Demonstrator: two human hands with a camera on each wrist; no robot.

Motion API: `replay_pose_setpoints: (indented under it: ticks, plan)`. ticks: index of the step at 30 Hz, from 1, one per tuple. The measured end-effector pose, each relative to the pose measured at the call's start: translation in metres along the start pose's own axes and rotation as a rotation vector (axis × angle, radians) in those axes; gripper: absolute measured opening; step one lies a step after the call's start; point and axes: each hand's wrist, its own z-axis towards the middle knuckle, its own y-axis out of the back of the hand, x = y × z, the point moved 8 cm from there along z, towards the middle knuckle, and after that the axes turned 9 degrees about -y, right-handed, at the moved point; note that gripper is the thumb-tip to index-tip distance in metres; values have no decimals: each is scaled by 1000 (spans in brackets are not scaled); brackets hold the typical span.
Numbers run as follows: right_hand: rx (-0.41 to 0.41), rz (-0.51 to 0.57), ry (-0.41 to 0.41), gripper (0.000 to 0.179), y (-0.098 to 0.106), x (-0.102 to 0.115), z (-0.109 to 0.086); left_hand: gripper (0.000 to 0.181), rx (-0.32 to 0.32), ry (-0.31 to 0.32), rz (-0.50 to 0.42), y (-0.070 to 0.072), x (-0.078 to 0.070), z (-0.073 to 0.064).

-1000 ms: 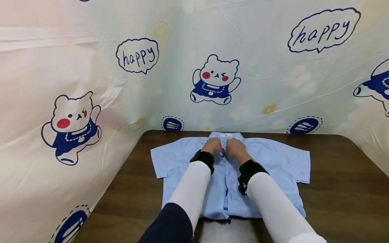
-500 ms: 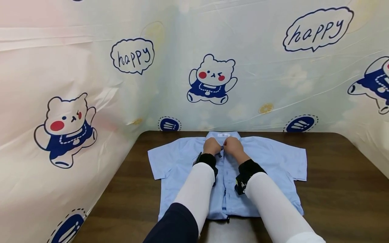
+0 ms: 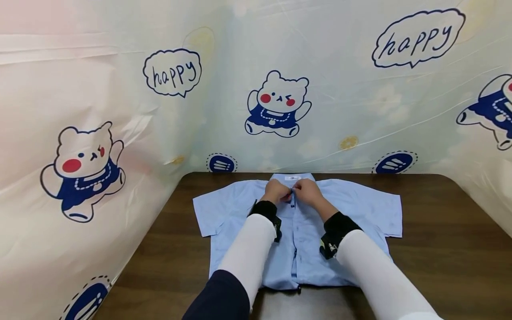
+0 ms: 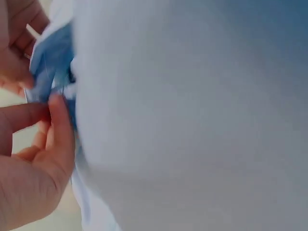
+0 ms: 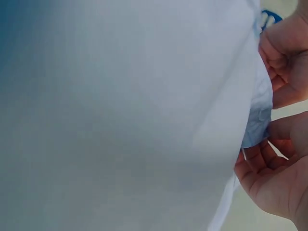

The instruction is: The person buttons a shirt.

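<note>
A light blue short-sleeved shirt [image 3: 226, 206] lies spread on the table, its collar [image 3: 306, 176] at the far edge. Dark buttons run down its front placket [image 3: 294, 235]. Both hands meet just below the collar. My left hand [image 3: 275, 191] pinches the placket edge between thumb and forefinger, seen closely in the left wrist view. Opposite it, my right hand [image 3: 308, 192] grips the other side of the cloth. In the right wrist view its thumb and fingers [image 5: 257, 161] close on a blue fold. Pale blurred cloth [image 4: 192, 120] fills most of both wrist views.
The brown wooden table [image 3: 432, 249] extends on both sides of the shirt. A printed curtain [image 3: 340, 53] with bears and "happy" bubbles encloses the back and sides. Black bands [image 3: 342, 226] with cameras sit on both wrists, over white sleeves.
The hands parted slightly, then came back together at the placket below the collar. The right forearm shifted a little rightward. The shirt lies as before, with the head view turned slightly.
</note>
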Motion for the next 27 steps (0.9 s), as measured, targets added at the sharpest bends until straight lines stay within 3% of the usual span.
replay_pose_setpoints:
  ticks: [3,8,19,27]
  plan:
    - [-15,3,60,17,4,6,-3,18,64,74,-289,-3,6,1]
    - [-26,8,100,18,5,14,-7,9,188,154,-576,-7,6,-7]
    - [26,131,43,19,9,11,-10,14,260,178,-645,-5,6,-14]
    - [25,290,-82,19,10,-2,-6,14,313,180,-655,-5,4,-14]
